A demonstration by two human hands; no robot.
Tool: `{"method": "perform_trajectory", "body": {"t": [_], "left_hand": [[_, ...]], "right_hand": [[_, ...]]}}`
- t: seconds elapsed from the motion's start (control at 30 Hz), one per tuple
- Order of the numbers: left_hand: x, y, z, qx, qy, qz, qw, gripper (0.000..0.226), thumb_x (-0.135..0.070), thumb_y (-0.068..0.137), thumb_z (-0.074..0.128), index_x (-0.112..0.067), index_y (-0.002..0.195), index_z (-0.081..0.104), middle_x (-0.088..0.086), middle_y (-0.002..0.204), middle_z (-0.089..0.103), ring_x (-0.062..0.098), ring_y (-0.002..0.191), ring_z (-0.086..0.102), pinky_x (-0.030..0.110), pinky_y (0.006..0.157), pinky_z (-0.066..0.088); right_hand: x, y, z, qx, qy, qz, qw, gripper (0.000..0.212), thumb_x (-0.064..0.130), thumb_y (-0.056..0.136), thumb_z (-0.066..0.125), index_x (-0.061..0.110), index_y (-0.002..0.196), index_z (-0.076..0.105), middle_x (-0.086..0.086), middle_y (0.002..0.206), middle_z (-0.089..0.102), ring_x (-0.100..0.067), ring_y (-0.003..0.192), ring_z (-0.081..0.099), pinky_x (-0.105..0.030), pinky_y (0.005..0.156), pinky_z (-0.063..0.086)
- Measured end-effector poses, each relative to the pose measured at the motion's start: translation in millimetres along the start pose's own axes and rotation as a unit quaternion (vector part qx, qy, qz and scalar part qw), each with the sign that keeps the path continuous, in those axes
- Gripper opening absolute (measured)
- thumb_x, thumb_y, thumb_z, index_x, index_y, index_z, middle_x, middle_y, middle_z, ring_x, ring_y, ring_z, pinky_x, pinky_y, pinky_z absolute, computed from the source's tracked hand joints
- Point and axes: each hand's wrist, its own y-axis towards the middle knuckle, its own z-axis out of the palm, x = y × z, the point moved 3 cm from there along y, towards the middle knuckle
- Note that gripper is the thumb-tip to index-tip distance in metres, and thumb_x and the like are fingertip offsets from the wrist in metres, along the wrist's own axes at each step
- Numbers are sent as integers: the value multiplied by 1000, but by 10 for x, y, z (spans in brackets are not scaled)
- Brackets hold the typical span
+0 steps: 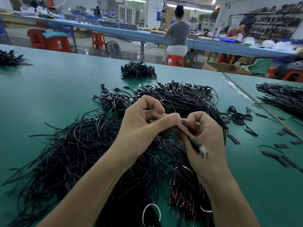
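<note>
My left hand (pixel 142 123) and my right hand (pixel 205 136) meet fingertip to fingertip above a big heap of thin black cables (pixel 85 153) on the green table (pixel 41 99). Both hands have curled fingers. Between them runs one black cable with a metal USB plug (pixel 203 150); the plug end hangs blurred in front of my right palm. My left thumb and fingers pinch the same cable near the meeting point. What lies inside my fingers is hidden.
More cable bundles lie at the far middle (pixel 138 70), far left (pixel 9 58) and right (pixel 283 97). Short black sleeve pieces (pixel 234 139) are scattered to the right. Two people sit at a long blue bench (pixel 213 45) behind, among red stools.
</note>
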Motion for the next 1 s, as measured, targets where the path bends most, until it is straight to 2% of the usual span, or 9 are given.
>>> {"method": "perform_trajectory", "body": {"t": [0.1,0.2,0.43,0.53,0.6,0.7,0.8,0.9,1.0], "left_hand": [[60,9,-38,-32,140,16,990,43,-30,63,92,-26,85,56,-16,73,63,2,62,50,16,58,43],[114,13,-44,-45,169,-18,985,44,-49,59,90,-28,85,60,-13,64,54,5,56,47,19,54,41],[146,1,-30,10,110,-111,988,19,-19,80,81,-17,93,67,10,79,76,26,66,74,27,55,57],[138,4,-10,10,-10,-167,986,15,0,94,62,-12,99,68,17,87,76,30,79,76,30,65,60],[128,12,-27,-22,-88,-192,977,23,-3,97,52,-10,90,74,20,90,75,31,78,75,33,66,61],[103,33,-48,-30,-93,-158,982,15,-17,85,73,-6,94,73,18,92,75,25,78,74,35,67,62],[65,43,-76,-56,-61,-120,989,32,-1,66,82,-9,95,73,13,90,76,22,76,74,26,62,59],[37,67,-103,-62,-25,-63,996,40,15,63,81,-17,86,74,11,85,76,21,74,74,24,66,57],[65,93,-154,-68,4,-23,997,41,16,64,82,-19,82,72,8,84,76,20,77,75,23,69,58]], "right_hand": [[24,21,-63,-36,-8,-16,999,39,-8,87,67,24,75,50,0,78,70,-6,74,65,-18,70,53],[30,31,-83,-45,-2,-27,999,48,-7,86,68,34,67,53,-1,80,70,-9,76,66,-20,75,53],[-17,37,-83,-42,-4,-12,999,49,-8,85,68,35,65,53,4,77,69,-5,73,65,-16,72,52],[-34,32,-70,-35,-11,-3,999,48,-6,86,69,35,66,54,4,77,69,-5,72,63,-17,70,51],[-51,20,-62,-32,-20,1,999,44,-5,87,69,32,67,54,5,76,70,-5,72,63,-16,67,50],[-80,8,-33,-13,-18,17,1000,42,-7,87,68,29,68,55,4,73,70,-9,70,65,-17,63,51],[-98,15,-21,-9,-20,31,999,43,-7,87,67,30,68,59,4,73,70,-6,71,65,-17,67,52],[-103,17,-27,-26,-17,29,999,32,-2,88,69,26,74,60,4,75,71,-5,72,64,-15,69,50],[-123,17,-75,-57,-62,36,996,15,9,88,73,22,87,65,3,79,73,-6,72,65,-16,67,51]]}}
